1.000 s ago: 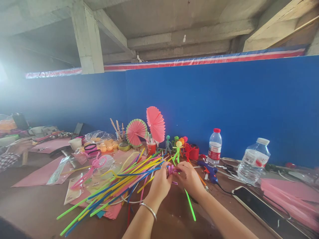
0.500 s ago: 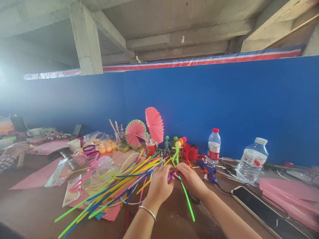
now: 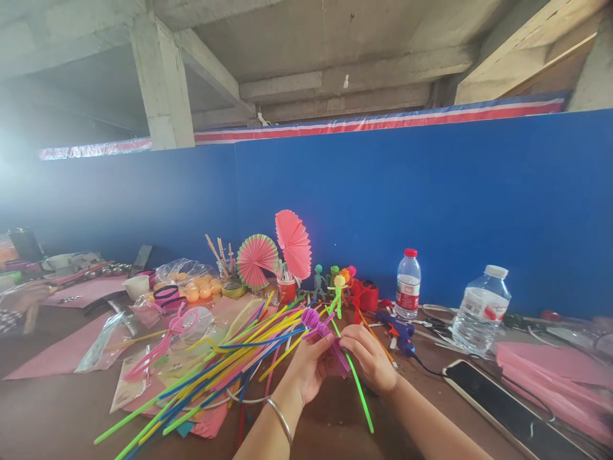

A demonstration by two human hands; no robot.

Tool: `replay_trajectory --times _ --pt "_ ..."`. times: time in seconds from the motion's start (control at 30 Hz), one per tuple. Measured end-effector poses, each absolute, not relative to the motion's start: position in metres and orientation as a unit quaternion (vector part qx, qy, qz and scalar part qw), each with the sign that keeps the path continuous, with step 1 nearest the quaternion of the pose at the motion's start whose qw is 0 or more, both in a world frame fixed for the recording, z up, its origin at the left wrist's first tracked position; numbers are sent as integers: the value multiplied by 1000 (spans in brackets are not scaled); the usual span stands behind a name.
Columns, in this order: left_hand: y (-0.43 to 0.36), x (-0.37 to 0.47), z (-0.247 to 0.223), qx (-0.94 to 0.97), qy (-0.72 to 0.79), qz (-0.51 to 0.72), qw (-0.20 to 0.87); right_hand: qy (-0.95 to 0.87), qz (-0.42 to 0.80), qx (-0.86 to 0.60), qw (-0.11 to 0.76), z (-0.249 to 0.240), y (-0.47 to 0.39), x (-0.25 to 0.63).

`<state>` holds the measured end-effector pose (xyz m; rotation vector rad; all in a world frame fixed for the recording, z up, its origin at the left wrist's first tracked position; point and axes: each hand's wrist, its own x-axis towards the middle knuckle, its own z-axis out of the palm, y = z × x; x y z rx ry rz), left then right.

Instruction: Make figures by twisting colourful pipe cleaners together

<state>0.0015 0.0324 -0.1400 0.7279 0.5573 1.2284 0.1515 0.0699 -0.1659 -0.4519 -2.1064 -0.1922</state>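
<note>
Between my hands is a purple pipe cleaner figure (image 3: 315, 321), its coiled head up and its legs hanging down. My left hand (image 3: 311, 367) grips its body, thumb pressed on the front. The fingers of my right hand (image 3: 368, 358) are pinched at the figure's right side. A green pipe cleaner (image 3: 358, 390) slants down beside my right fingers; whether they touch it I cannot tell. Left of my hands lies a loose heap of coloured pipe cleaners (image 3: 225, 364). Behind them stands a yellow-green figure (image 3: 339, 295) among several other small figures.
Two water bottles (image 3: 408, 284) stand at the back right. A blue glue gun (image 3: 401, 332) lies before one, its cord running near a phone (image 3: 507, 406). Pink paper (image 3: 550, 377) is at the right. Paper fans (image 3: 294, 244) rise from a red cup (image 3: 287, 291). At the far left shows another person's hand (image 3: 29, 297).
The purple figure has turned up out of my fingers, so its head and legs now show. My left hand has rolled palm upward, and the view has shifted slightly.
</note>
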Motion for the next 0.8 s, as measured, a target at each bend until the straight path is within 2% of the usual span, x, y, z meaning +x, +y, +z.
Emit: replay_trajectory --times 0.23,0.37,0.53,0.67,0.8 --pt "37 8 -147 385 287 604 636 -837 -42 -262 479 -168 69 146" --pt "40 8 -151 460 341 643 507 -807 22 -313 500 -166 65 137" --pt "40 2 -150 570 414 612 360 -718 176 -379 557 -163 59 123" --pt "38 -2 -147 632 432 586 266 -638 335 -371 586 -160 61 117" --pt "40 -5 -149 654 429 580 227 -532 517 -332 583 -157 65 114"
